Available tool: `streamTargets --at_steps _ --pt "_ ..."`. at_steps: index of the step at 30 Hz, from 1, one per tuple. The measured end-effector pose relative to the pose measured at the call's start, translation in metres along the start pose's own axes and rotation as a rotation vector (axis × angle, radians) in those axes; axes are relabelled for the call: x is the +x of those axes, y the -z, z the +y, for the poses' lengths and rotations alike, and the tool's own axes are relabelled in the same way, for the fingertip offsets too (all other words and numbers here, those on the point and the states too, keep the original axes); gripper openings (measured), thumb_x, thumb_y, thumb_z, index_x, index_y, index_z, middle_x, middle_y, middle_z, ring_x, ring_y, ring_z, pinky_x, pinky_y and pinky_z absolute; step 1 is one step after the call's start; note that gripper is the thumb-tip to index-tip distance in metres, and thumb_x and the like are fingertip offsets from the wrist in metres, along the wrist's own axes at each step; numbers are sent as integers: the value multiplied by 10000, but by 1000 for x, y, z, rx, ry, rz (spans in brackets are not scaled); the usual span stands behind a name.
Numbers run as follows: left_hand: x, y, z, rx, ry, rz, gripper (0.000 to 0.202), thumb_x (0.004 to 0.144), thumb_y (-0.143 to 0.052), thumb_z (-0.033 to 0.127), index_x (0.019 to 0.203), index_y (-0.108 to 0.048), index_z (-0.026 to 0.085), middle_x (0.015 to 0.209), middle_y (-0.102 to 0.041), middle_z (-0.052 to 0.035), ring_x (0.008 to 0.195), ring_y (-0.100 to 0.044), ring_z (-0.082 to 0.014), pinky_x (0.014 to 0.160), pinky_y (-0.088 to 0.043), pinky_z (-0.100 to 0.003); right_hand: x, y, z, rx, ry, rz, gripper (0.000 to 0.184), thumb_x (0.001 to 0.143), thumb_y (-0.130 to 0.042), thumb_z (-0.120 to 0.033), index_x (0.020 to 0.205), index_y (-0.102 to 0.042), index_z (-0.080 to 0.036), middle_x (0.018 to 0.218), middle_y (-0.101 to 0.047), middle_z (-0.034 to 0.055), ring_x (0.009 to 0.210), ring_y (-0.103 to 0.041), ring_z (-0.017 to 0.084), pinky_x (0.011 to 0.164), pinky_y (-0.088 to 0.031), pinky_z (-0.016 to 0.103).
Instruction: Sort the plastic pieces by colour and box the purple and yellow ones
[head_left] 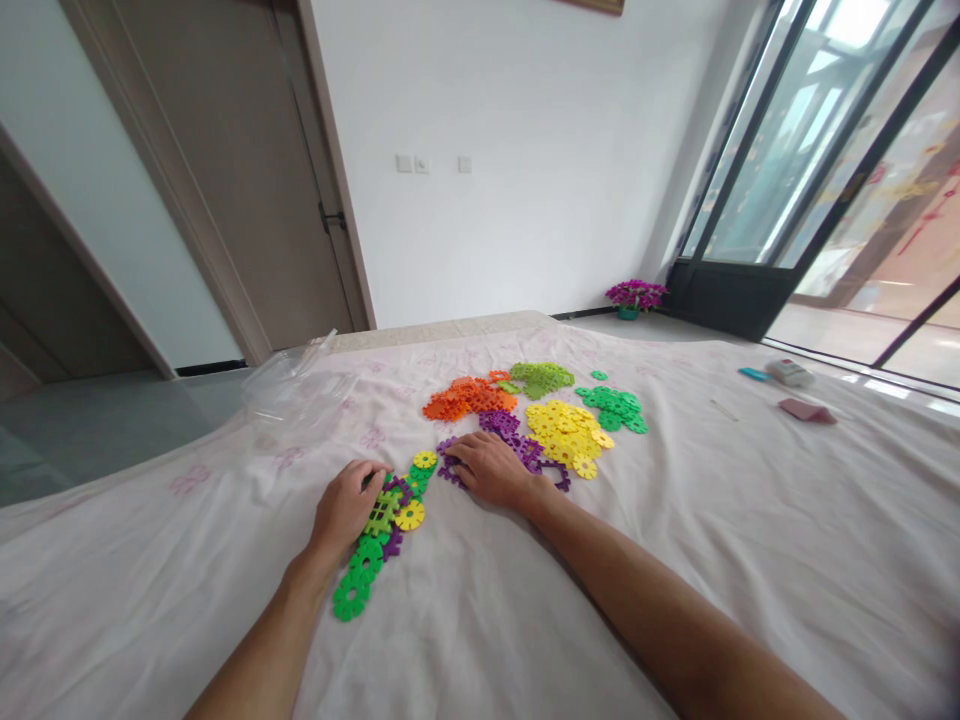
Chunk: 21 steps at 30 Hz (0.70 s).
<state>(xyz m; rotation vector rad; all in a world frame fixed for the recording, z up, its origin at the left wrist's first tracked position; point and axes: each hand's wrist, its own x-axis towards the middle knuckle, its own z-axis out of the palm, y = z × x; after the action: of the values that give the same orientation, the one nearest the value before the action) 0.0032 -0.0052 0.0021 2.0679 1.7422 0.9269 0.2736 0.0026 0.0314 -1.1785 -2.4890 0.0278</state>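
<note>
My left hand (346,508) is curled at the left side of an assembly of plastic interlocking discs (381,512), its fingers closed on the upper edge. The assembly lies on the cloth and joins green, lime, yellow and purple pieces. My right hand (491,470) rests over the purple snowflake pieces (501,424), palm down, fingers stretched to the left and touching the nearest ones. Its fingertips are partly hidden among them. Around it lie a heap of orange pieces (469,398), yellow discs (564,432), lime pieces (541,379) and green discs (616,406).
A pale flowered cloth (675,560) covers the table. Clear plastic bags (296,385) lie at the far left. Toward the right are a pink folded item (806,411), a small white box (789,373) and a blue object (753,374). A potted purple plant (636,296) stands by the wall.
</note>
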Motion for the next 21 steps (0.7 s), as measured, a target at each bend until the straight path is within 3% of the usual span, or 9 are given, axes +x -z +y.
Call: streamTargets --at_steps 9,16,21 --pt "0 -1 0 -17 0 9 288 897 -442 374 940 -702 258 1053 -695 -7 996 -627 -187 900 -443 -288 0 2 2 -6 13 3 290 926 -542 -238 1193 -649 -206 1083 -674 75 1034 -569 193 922 -378 313" --pt "1 -1 -1 -22 -19 2 297 902 -434 371 955 -702 256 1061 -700 -13 1014 -627 -191 903 -444 -296 1 9 -2 -88 35 17 258 942 -538 -382 928 -704 -186 887 -668 65 865 -567 189 825 -365 324" --pt "1 -1 -1 -23 -49 -1 305 909 -426 376 952 -703 254 1047 -706 -15 1008 -631 -192 897 -449 -298 4 12 -17 6 153 59 207 919 -564 -324 1017 -690 -193 910 -684 63 887 -580 195 835 -372 327"
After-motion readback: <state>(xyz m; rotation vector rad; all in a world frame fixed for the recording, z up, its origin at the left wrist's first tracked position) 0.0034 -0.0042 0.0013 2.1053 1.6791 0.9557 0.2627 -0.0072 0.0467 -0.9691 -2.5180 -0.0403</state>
